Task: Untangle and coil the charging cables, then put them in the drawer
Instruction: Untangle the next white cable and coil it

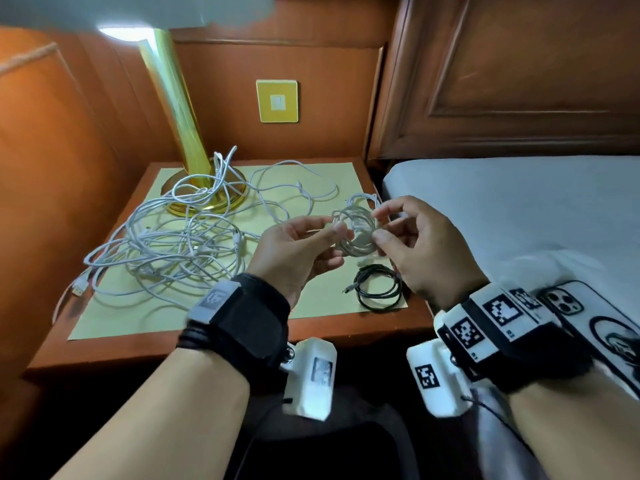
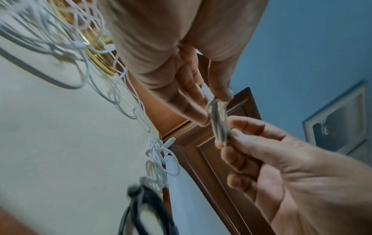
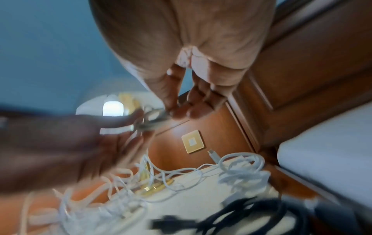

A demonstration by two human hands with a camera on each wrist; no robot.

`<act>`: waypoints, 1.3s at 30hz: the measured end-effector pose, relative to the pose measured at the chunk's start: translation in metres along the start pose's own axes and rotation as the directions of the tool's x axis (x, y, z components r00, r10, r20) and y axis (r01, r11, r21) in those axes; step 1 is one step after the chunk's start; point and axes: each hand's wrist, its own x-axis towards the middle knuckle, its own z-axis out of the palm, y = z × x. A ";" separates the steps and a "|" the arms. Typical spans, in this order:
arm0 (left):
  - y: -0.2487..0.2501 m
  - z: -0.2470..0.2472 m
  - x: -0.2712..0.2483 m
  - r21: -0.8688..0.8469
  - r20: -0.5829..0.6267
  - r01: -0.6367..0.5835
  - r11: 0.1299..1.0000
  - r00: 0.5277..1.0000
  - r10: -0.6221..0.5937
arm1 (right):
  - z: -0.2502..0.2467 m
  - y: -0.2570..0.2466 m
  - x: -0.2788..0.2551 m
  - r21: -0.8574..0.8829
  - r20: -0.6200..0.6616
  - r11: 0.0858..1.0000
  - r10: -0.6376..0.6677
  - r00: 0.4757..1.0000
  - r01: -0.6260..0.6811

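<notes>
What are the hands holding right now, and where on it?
Both hands hold one coiled white cable: left hand pinches its left edge, right hand its right edge.

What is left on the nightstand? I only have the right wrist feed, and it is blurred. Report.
Observer: In the head view, a big tangle of white cables sprawls over the left side of the nightstand. Some loops lie over the lamp base.
Operator: Tell me where the held coil's end is.
Observer: The left wrist view shows the white coil edge on. The left hand pinches its connector under the thumb.
Operator: Name anything on the bed.
Observer: A phone lies camera side up beside the right wrist. Only the head view shows it.
</notes>
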 end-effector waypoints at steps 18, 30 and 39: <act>0.009 -0.003 0.145 0.024 -0.179 0.032 0.999 0.983 -0.027 | 0.014 0.024 0.204 -0.324 0.216 0.934 0.230 0.949 -0.152; -0.014 -0.024 0.163 0.598 -0.151 -0.052 0.800 0.973 0.176 | 0.052 0.101 0.276 -0.491 0.237 0.805 0.491 0.838 -0.332; 0.000 -0.029 0.152 0.691 -0.109 -0.088 0.717 0.968 0.224 | 0.038 0.080 0.268 -0.602 0.112 0.720 0.505 0.856 -0.346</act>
